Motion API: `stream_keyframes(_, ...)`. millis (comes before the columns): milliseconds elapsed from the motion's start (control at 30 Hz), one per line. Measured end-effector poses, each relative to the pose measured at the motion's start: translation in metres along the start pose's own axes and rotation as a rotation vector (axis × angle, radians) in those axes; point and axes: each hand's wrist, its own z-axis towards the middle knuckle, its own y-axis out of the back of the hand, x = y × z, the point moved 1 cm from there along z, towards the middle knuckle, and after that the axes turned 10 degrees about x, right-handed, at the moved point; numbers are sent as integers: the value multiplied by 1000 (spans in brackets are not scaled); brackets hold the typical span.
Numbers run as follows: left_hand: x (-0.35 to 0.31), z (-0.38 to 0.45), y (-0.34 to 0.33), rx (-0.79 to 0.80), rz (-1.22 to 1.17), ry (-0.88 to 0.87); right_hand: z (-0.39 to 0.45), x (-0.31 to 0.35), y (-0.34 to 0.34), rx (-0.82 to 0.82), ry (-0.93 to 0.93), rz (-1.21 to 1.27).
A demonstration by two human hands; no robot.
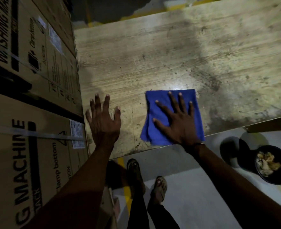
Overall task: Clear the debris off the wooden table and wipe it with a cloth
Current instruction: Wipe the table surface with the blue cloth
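Observation:
A folded blue cloth [159, 109] lies on the wooden table [169, 55] near its front edge. My right hand [177, 121] presses flat on the cloth with the fingers spread. To the left of the cloth, my left hand [103, 119] rests flat on the bare wood, fingers apart, holding nothing. Dark dirt specks and stains mark the tabletop, mostly to the right of the cloth and towards the far side.
Stacked cardboard washing machine boxes [29, 80] stand tight against the table's left side. A black bin [272, 164] holding crumpled debris sits on the floor at the lower right. My feet in sandals [146, 179] stand on the grey floor by a yellow line.

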Motion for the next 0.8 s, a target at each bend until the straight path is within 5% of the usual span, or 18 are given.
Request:
stream_keyframes(167, 1, 3, -2, 12, 3, 23, 42, 7, 1, -22, -143, 42)
stream_keyframes(367, 3, 3, -3, 22, 23, 32, 0, 25, -14, -37, 193, -16)
stream_keyframes(533, 3, 2, -7, 14, 55, 24, 9, -65, 13, -29, -119, -32)
stream_keyframes(667, -4, 2, -12, -10, 61, 16, 45, -52, 16, -59, -291, 61)
stream_keyframes(800, -43, 29, -29, -18, 70, -100, 40, -8, -5, -17, 40, -4)
